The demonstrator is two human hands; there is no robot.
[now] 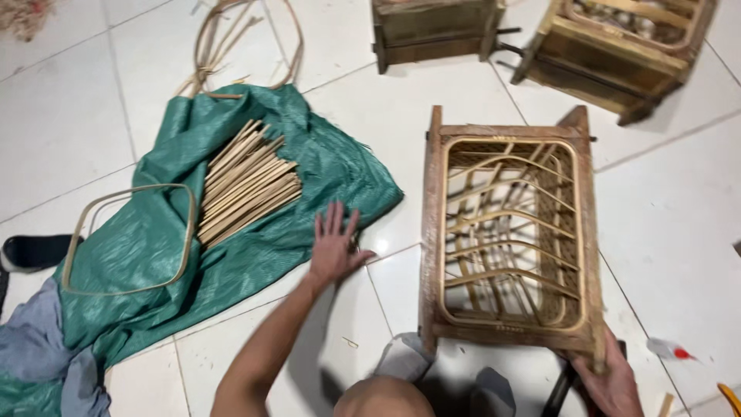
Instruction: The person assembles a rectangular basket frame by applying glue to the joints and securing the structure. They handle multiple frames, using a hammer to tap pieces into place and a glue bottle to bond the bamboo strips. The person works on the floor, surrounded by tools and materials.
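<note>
My left hand (334,245) lies flat with fingers spread on the edge of a green woven sack (309,154) spread over the white tiled floor. A bundle of flat bamboo strips (245,184) rests on the sack, a short way up and left of that hand. My right hand (614,382) grips the near right corner of a wooden frame (430,232) that encloses a half-woven rattan basket (509,232) with curved ribs.
A bent rattan hoop (127,289) lies on the sack's left part. Loose rattan coils (231,38) sit at the top. Two more wooden frame moulds (432,31) (617,54) stand at the back. Grey cloth (35,347) bottom left, small glue tube (670,351) at right.
</note>
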